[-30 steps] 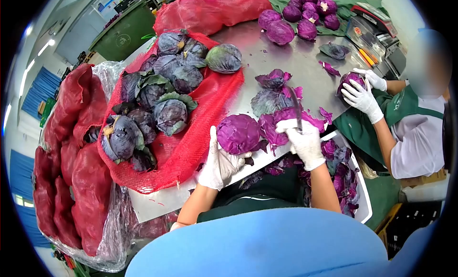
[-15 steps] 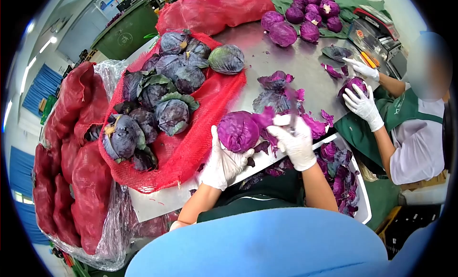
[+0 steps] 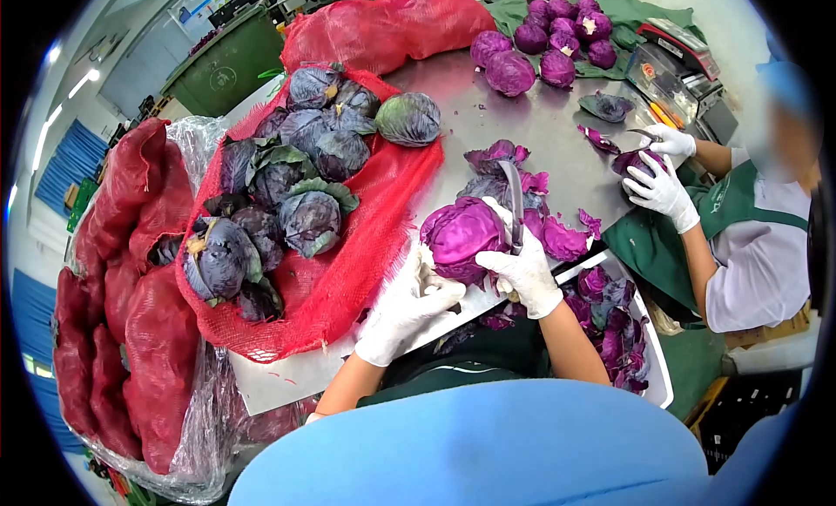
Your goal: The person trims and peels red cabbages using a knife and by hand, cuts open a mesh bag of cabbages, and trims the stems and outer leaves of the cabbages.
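A peeled purple cabbage (image 3: 463, 239) is between my gloved hands above the near edge of the metal table. My left hand (image 3: 409, 299) is at its lower left, fingers bent, with the fingertips near the cabbage; whether it bears any weight is unclear. My right hand (image 3: 524, 271) grips a curved knife (image 3: 515, 192), blade pointing up, and touches the right side of the cabbage. Loose purple leaves (image 3: 564, 239) lie just beyond. Dark unpeeled cabbages (image 3: 311, 220) rest on a red mesh sack (image 3: 348, 271) to the left.
At right a co-worker's gloved hands (image 3: 664, 192) hold another cabbage and a knife. A white bin (image 3: 660, 367) of leaves stands below the table edge. Peeled cabbages (image 3: 509, 73) sit at the back near a scale (image 3: 679, 49). Full red sacks (image 3: 161, 349) are stacked at far left.
The cabbage has shifted right, away from my left palm. My right hand has come against its side, with the knife now upright. The co-worker's far hand has returned to the other cabbage, with a knife showing.
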The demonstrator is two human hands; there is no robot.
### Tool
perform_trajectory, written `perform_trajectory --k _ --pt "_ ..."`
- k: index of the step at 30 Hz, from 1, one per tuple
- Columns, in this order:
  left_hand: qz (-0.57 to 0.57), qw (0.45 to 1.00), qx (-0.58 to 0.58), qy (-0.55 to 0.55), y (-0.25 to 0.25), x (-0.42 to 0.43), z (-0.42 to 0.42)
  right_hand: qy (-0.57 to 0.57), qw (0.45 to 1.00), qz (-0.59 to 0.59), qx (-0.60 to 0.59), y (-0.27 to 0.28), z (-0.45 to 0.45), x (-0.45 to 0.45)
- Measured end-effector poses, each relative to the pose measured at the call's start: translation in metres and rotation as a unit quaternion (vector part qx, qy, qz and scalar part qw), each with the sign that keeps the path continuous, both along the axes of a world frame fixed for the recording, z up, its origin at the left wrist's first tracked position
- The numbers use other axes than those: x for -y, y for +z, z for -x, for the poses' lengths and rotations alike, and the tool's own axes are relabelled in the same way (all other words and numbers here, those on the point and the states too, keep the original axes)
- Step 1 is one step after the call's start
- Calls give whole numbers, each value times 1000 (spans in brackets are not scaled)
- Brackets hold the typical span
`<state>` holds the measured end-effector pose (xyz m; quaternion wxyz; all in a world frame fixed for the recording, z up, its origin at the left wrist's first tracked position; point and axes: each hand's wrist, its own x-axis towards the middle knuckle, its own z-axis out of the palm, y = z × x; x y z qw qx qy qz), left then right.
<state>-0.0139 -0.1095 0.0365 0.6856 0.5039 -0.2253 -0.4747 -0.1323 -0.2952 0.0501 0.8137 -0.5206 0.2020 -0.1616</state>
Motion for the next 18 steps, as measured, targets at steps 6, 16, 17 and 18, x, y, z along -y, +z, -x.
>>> perform_trajectory --k 6,16,17,18 --pt "91 995 16 48 12 10 14 22 995 -61 70 -14 7 -6" --pt "28 851 474 224 -19 8 -9 -38 977 205 -53 -15 27 -1" --pt "29 841 492 222 -21 5 -10 -21 965 252 -65 -17 30 2" --pt "28 842 491 219 -23 6 -9 -23 966 250 -66 -18 31 1"
